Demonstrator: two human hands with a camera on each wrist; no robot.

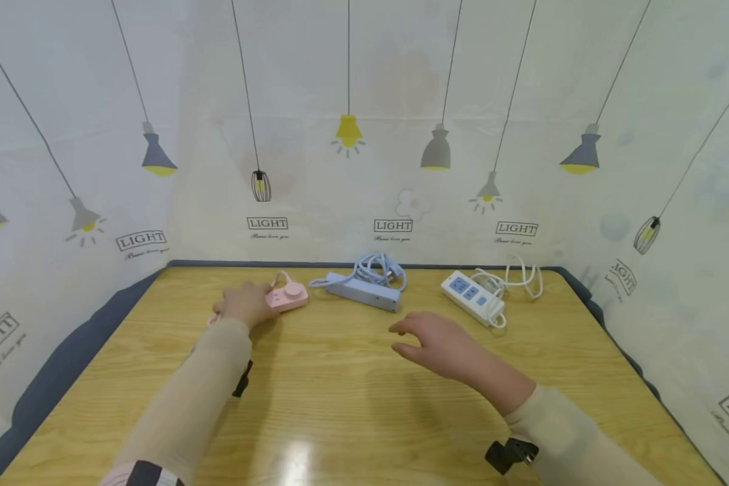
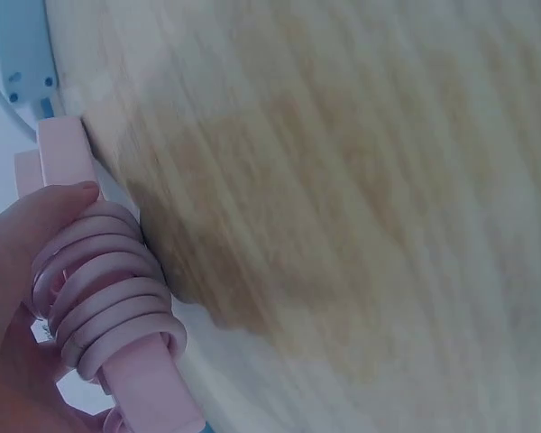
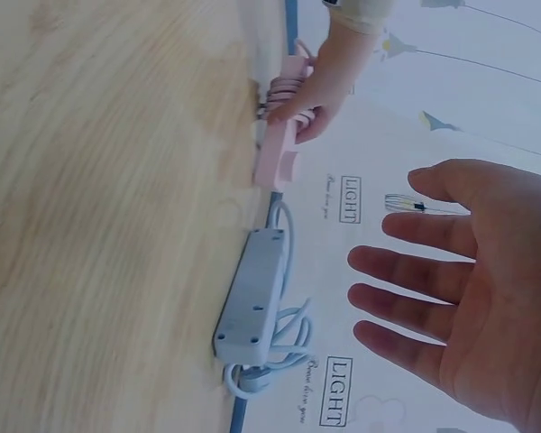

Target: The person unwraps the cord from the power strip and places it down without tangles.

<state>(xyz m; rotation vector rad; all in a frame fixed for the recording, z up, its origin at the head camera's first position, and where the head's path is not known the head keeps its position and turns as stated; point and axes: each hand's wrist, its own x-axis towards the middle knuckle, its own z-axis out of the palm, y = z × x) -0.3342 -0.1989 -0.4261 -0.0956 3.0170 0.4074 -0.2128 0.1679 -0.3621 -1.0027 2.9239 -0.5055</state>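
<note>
A pink power strip (image 1: 288, 296) with its cord wound round it lies at the table's left back, and my left hand (image 1: 246, 304) grips it. In the left wrist view the thumb and fingers curl round the strip and its coiled pink cord (image 2: 117, 280). My right hand (image 1: 440, 343) hovers over the table with fingers spread and loosely bent, holding nothing; the right wrist view shows its open palm. Beyond and left of it lies a blue power strip (image 1: 364, 293) with its cord bundled behind. Behind it on the right lies a white power strip (image 1: 472, 297).
The white strip's cord (image 1: 525, 280) loops toward the back right corner. A dark blue edge (image 1: 364, 263) borders the wooden table (image 1: 328, 391). Pale walls printed with hanging lamps stand behind and at both sides. A dark strap piece (image 1: 510, 454) sits on the right sleeve.
</note>
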